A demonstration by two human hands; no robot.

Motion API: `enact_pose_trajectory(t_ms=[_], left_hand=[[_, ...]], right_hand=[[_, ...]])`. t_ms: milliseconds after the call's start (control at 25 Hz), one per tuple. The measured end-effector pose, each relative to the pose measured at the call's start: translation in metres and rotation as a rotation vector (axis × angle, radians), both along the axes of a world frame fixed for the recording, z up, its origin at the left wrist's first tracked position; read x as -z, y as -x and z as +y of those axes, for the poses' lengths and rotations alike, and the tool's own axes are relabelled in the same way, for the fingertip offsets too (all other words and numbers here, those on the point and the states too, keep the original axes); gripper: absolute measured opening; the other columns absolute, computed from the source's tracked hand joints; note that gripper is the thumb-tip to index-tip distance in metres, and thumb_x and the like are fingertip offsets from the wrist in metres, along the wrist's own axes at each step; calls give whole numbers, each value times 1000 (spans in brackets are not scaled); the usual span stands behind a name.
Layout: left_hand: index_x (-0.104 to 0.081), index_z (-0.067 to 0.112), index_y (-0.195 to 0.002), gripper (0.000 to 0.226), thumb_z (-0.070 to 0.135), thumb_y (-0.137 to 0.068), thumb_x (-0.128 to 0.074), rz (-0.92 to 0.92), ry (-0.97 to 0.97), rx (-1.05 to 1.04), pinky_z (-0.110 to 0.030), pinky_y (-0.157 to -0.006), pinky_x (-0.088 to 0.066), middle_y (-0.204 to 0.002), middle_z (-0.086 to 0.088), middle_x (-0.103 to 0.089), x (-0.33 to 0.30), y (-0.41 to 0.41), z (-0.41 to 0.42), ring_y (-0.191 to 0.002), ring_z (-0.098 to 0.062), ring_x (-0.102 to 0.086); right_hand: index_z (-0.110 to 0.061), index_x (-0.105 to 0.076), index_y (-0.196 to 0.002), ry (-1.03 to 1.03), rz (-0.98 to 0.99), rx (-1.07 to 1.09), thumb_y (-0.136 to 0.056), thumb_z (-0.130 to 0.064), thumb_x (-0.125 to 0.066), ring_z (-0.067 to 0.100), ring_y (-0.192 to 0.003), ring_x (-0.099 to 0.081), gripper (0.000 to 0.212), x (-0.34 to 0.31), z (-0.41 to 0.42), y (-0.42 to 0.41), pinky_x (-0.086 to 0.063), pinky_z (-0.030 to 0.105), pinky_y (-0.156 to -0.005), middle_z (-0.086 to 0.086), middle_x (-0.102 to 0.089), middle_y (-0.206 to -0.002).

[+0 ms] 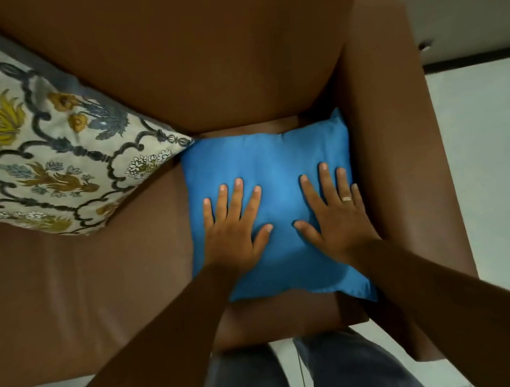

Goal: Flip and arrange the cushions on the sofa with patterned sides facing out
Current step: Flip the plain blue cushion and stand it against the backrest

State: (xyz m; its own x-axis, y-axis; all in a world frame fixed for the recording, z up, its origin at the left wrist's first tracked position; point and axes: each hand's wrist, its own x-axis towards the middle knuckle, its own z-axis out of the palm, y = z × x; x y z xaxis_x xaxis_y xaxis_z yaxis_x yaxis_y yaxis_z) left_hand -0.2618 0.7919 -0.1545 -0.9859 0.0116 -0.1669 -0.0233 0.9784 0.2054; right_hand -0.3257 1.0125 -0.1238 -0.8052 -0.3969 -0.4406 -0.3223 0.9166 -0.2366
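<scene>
The plain blue cloth cushion (272,171) looks smooth and a bit shiny, the cream flower-patterned cloth cushion (28,153) looks soft and matt, and the brown leather-look sofa (95,281) is smooth with a dull shine.

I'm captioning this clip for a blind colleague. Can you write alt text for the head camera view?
Seen from above, a left hand and right hand press flat on a plain blue cushion lying at the right end of a brown sofa. A floral patterned cushion leans against the backrest to the left.
</scene>
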Motion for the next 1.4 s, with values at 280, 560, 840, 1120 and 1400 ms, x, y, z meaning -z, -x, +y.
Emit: enact_pose_trajectory(t_ms=[280, 560, 840, 1120, 1400], left_hand=[[-15, 38, -160, 82, 69, -89, -40, -181, -385, -463, -57, -119, -23, -169, -12, -12, -13, -8, -47, -154, -38, -16], [-9, 27, -162, 81, 41, -99, -58, -441, -1061, -742, -27, -117, -28, -166, 10, -20, -31, 8, -76, -150, -9, -26], [-71, 29, -126, 39, 42, -90, -65, -663, -1478, -900, -30, -89, -56, -134, 1, -68, -118, 49, -145, -110, -14, -71], [-67, 7, -119, 51, 44, -106, -34, -449, -1740, -1235, -45, -80, -62, -120, -16, -73, -106, 67, -132, -104, -28, -74], [-48, 19, -61, 49, 43, -103, -43, -545, -2012, -1503, -14, -29, -35, -45, 8, -44, -56, 114, -65, -31, -4, -41]], right_hand=[[-49, -1, -155, 336, -187, 542, -71, -79, -59, 40, -153, -12, 106, -7, 0, -11, -24, 57, -118, 2, 3, -171], [-45, -1, -158, 335, -537, 838, -57, -71, -81, 34, -144, -37, 131, -41, -4, 18, -38, 49, -114, 10, -29, -163], [-40, -67, -128, 654, -735, 841, -48, -84, -75, 17, -116, -68, 92, -177, 12, 53, -58, 26, -86, -1, -70, -133], [-54, -61, -129, 912, -399, 723, -79, -89, -29, -5, -114, -64, 68, -254, -12, 95, -48, 28, -88, -25, -68, -129], [-44, -57, -133, 797, -17, 428, -89, -69, -53, -17, -105, -61, 51, -233, -53, 144, -51, 12, -84, -36, -68, -113]])
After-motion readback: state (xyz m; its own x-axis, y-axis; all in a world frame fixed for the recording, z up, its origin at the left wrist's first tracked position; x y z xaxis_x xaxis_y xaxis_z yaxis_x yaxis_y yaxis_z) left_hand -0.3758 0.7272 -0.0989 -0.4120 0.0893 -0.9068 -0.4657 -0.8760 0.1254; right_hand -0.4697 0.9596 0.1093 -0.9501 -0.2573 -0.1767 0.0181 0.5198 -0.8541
